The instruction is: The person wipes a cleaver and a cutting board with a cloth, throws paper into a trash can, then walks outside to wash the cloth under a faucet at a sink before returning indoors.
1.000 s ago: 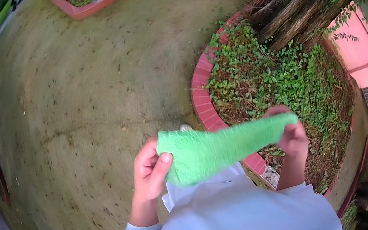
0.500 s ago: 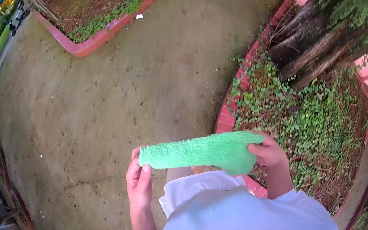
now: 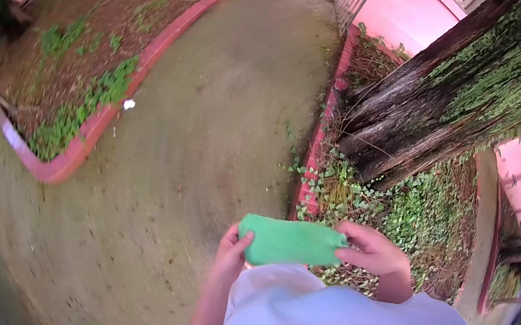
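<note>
A green fuzzy cloth (image 3: pixel 291 240) is stretched between my two hands in front of my white shirt (image 3: pixel 300 314). My left hand (image 3: pixel 233 251) pinches its left end, with the thumb on the near face. At the other end, my right hand (image 3: pixel 373 248) grips the cloth's right edge between thumb and fingers. The cloth looks folded into a flat, roughly rectangular shape, tilted slightly down to the right. Fingers behind it are partly hidden.
Below is a paved ground (image 3: pixel 167 219). A thick tree trunk (image 3: pixel 441 91) leans in from the right above an ivy bed (image 3: pixel 415 219). A red brick curb (image 3: pixel 61 168) edges the soil bed at upper left. Beyond stands a pink wall (image 3: pixel 401 15).
My view has turned toward the right, bringing the tree and gate closer. The cloth now spans a shorter width, and my hands are nearer each other.
</note>
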The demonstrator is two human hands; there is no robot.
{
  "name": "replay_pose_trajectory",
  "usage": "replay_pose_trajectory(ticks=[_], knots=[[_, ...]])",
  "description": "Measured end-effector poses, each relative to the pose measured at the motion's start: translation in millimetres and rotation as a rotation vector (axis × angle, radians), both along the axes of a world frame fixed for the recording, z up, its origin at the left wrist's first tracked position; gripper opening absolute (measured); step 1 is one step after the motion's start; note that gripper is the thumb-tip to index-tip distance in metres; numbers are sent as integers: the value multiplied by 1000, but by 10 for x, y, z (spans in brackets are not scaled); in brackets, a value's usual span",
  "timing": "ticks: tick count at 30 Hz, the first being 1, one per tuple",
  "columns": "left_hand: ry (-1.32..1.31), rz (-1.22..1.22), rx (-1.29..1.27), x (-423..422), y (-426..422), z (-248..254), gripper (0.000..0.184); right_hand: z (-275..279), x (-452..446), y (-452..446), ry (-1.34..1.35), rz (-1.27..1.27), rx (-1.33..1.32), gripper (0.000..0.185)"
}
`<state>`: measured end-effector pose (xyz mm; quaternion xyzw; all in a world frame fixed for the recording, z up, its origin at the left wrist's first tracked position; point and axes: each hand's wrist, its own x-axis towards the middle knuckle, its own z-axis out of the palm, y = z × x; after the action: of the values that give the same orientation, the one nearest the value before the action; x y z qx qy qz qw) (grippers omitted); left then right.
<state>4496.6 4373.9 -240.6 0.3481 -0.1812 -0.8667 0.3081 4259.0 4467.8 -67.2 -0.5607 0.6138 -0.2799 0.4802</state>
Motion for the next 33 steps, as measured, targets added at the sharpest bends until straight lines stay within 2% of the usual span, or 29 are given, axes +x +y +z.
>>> replay_pose_trajectory(ticks=[1, 3, 5, 6, 8, 9, 10, 11, 12, 13, 14, 15, 17, 18, 19, 20, 21, 23, 24, 25, 26, 27, 29, 30, 31, 33], knots=[[-65, -115, -127, -256, -535, -49, 24, -17, -180, -395, -106, -30, -94, 18], [-134, -238, -261, -785, -1349, -295, 24, -249, -700, -1077, -101, -150, -112, 16], [-285, -218, -486, -1113, -1583, -420, 22, -388, -1062, -1218, 35, -518, 62, 13], [-289, -232, -514, -1527, -2442, -432, 22, -598, -1403, -1972, -294, -590, -62, 8], [-331, -199, -539, -1912, -2967, -221, 19, -806, -1976, -2612, -308, -628, -74, 6], [-355, -175, -608, -2282, -3657, -39, 18, -849, -2396, -3292, -324, -653, -155, 4], [-366, -181, -597, -2560, -3843, 98, 18, -788, -2648, -3527, -305, -678, -183, 3], [-358, -157, -608, -2561, -3811, 8, 19, -986, -2633, -3496, -323, -689, -207, 3], [-402, -185, -596, -3224, -4921, 814, 21, -416, -3302, -4580, -406, -754, -170, 6], [-369, -138, -595, -3207, -4778, 526, 22, -749, -3299, -4486, -407, -761, -170, 8], [-376, -145, -601, -3291, -4952, 647, 22, -812, -3420, -4636, -501, -777, -164, 11], [-326, -114, -525, -3652, -5419, 957, 24, -653, -3769, -5047, -506, -786, -157, 11], [-249, -67, -467, -3709, -5688, 910, 26, -921, -3863, -5277, -943, -898, -39, 20], [-223, -140, -410, -4070, -6227, 950, 30, -1114, -4228, -5778, -1058, -963, 34, 23], [-200, -207, -364, -4039, -6323, 981, 35, -1020, -4259, -5890, -1075, -924, 59, 29], [-112, -199, -360, -4131, -6365, 1050, 42, -1206, -4282, -5942, -1094, -846, 36, 32], [-104, -205, -344, -4570, -7037, 891, 42, -1440, -4671, -6538, -1112, -791, 34, 35], [-103, -291, -217, -4715, -7424, 824, 46, -1424, -4949, -6889, -1147, -779, 30, 40], [-100, -324, -186, -5098, -7985, 558, 46, -1606, -5281, -7332, -1122, -778, 6, 42], [-77, -338, -166, -5246, -8185, 595, 42, -1481, -5407, -7502, -1101, -735, -25, 44], [-34, -360, -170, -5400, -8377, 563, 38, -1406, -5496, -7572, -1154, -822, -38, 43], [-26, -370, -159, -5687, -8897, 470, 38, -1476, -5740, -7949, -1145, -838, -36, 43], [-39, -539, -354, -6345, -9640, 633, 28, -1531, -6282, -8427, -1263, -1001, -96, 37], [80, -592, -535, -6650, -9972, 882, 22, -1540, -6500, -8606, -1238, -1059, -154, 30], [81, -602, -525, -6954, -10278, 1041, 22, -1489, -6744, -8796, -1238, -1073, -151, 30], [176, -728, -666, -7516, -10874, 1316, 20, -1401, -7258, -9207, -1397, -822, -343, 27]])
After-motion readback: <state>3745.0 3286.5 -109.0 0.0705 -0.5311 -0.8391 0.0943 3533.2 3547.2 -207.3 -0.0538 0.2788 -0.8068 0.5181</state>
